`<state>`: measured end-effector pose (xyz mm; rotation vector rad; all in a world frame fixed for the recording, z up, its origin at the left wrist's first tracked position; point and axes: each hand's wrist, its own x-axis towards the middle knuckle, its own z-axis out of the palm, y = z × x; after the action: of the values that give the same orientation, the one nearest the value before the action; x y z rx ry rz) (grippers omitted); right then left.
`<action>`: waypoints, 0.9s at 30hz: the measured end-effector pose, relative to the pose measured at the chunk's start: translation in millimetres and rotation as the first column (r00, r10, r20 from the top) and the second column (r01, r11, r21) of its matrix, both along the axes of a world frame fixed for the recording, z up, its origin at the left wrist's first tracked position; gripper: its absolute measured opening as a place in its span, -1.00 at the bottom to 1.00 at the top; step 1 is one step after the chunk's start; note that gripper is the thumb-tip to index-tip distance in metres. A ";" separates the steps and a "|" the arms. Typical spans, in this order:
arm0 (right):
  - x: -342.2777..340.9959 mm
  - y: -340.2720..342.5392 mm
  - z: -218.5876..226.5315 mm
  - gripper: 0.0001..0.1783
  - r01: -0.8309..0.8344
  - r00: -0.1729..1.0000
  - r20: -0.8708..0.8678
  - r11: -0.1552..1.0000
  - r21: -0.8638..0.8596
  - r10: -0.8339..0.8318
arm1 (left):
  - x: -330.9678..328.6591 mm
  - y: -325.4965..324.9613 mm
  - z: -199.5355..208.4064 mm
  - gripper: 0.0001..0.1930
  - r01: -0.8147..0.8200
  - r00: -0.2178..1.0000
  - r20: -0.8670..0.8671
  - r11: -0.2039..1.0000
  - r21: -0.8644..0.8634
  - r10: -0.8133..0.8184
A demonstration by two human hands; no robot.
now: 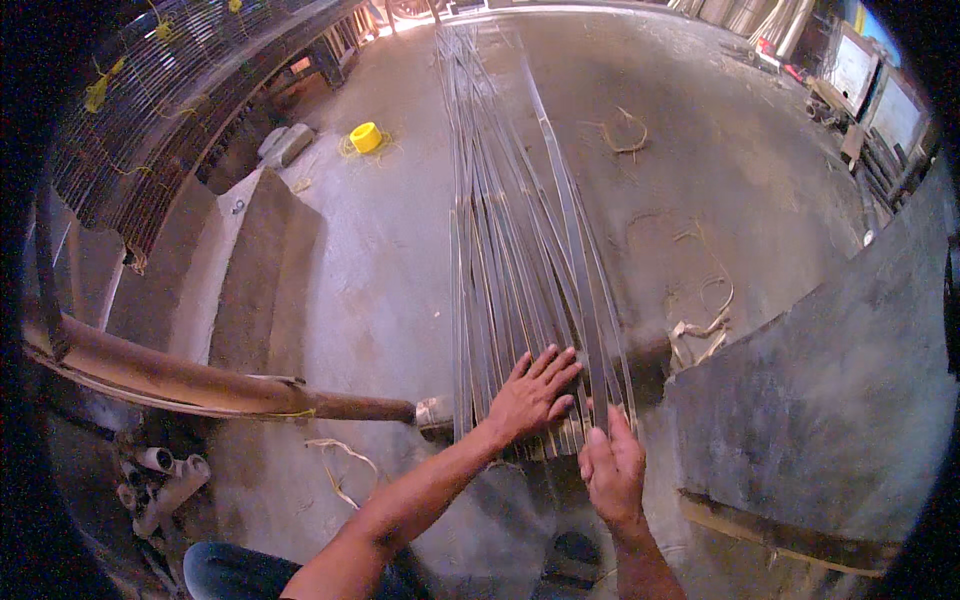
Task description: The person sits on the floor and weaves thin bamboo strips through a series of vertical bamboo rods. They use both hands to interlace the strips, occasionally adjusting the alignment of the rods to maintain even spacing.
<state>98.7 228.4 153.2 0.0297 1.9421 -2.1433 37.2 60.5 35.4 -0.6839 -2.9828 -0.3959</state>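
Note:
A bundle of long, thin flat strips (500, 230), looking like split bamboo or cane, runs away from me over the floor, fanned at the near end. My left hand (535, 395) lies palm down across the near ends, its fingers spread. Just right of it, my right hand (615, 470) has its fingers curled and thumb raised at the end of a strip at the bundle's right side. Its grip is partly hidden by the fingers. Under the near ends lies a crosswise support, mostly covered by the strips and my left hand.
A brown pole (200, 375) reaches in from the left toward the bundle. Behind it stand concrete ledges (265, 270) and a rack of thin rods (110, 150). A yellow ring-shaped roll (366, 137) lies on the floor. Pipes (160, 490) are low left; a large grey panel (810, 400) is at right.

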 end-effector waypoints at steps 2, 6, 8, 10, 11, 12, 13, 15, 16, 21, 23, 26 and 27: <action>12.5 6.6 -10.7 -0.56 0.039 0.999 0.034 0.999 0.029 -0.040 | -4.5 7.9 -1.9 -0.44 0.000 1.000 0.012 1.000 0.023 0.000; 16.8 0.6 -56.0 -0.61 0.083 0.981 0.181 0.992 -0.096 -0.065 | 0.3 12.1 4.3 -0.42 -0.035 0.999 0.021 0.999 -0.011 0.035; 10.2 -2.2 -67.3 -0.64 0.037 0.981 0.193 0.990 -0.133 -0.011 | 0.5 9.0 4.1 -0.41 -0.057 0.998 -0.012 0.996 -0.071 0.056; 11.4 2.7 -78.7 -0.65 -0.007 0.987 0.161 0.995 -0.103 0.024 | -1.4 13.7 -0.9 -0.39 -0.041 0.998 -0.042 0.998 -0.047 0.039; 7.5 2.2 -82.6 -0.65 0.042 0.991 0.127 0.998 -0.052 -0.036 | -9.9 14.6 -3.3 -0.39 -0.022 0.999 -0.026 0.999 -0.045 0.020; 4.4 -4.7 -73.3 -0.64 -0.011 0.991 0.135 0.997 -0.076 0.021 | -5.7 6.5 -9.4 -0.39 -0.018 0.999 0.026 0.998 -0.059 0.020; 1.4 -7.0 -66.6 -0.63 -0.059 0.986 0.150 0.994 -0.091 0.072 | 0.5 3.6 -12.8 -0.39 -0.027 1.000 0.005 0.998 -0.061 0.027; -4.3 -1.6 -87.1 -0.61 0.009 0.950 0.310 0.992 -0.125 0.030 | -3.4 9.7 -14.9 -0.40 -0.024 0.999 -0.031 0.999 -0.048 0.023; -6.7 7.1 -78.6 -0.57 -0.044 0.962 0.266 0.994 -0.103 0.070 | -6.3 12.1 -8.8 -0.42 -0.023 0.998 -0.064 0.998 -0.059 0.019; 40.8 33.2 -63.3 -0.55 0.096 0.917 0.392 0.995 -0.038 -0.073 | -5.1 8.5 3.4 -0.46 -0.051 0.998 -0.043 0.999 -0.014 0.050; 45.8 34.5 -70.4 -0.55 0.184 0.904 0.399 0.982 -0.044 -0.152 | -2.3 4.9 2.2 -0.45 -0.047 0.999 -0.028 0.999 0.003 0.047; 42.6 38.1 -93.2 -0.63 0.274 0.908 0.345 0.960 -0.056 -0.239 | -3.4 8.6 4.6 -0.42 -0.163 0.985 -0.058 0.985 -0.048 0.160; 41.4 40.1 -100.5 -0.67 0.296 0.912 0.314 0.953 -0.062 -0.263 | -3.2 10.2 -0.5 -0.38 -0.194 0.975 -0.098 0.979 0.054 0.199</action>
<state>140.1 268.5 52.7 0.6173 1.7258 -2.2521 34.1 70.6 34.9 -0.3870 -2.8987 -0.3987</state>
